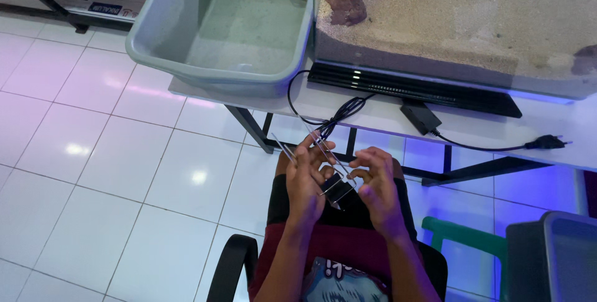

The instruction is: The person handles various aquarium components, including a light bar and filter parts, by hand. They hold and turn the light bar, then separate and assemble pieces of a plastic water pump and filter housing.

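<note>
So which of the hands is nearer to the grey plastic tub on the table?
Left. The left hand sits below the grey plastic tub, closer to its near corner; the right hand is farther to the right, under the black light bar.
</note>
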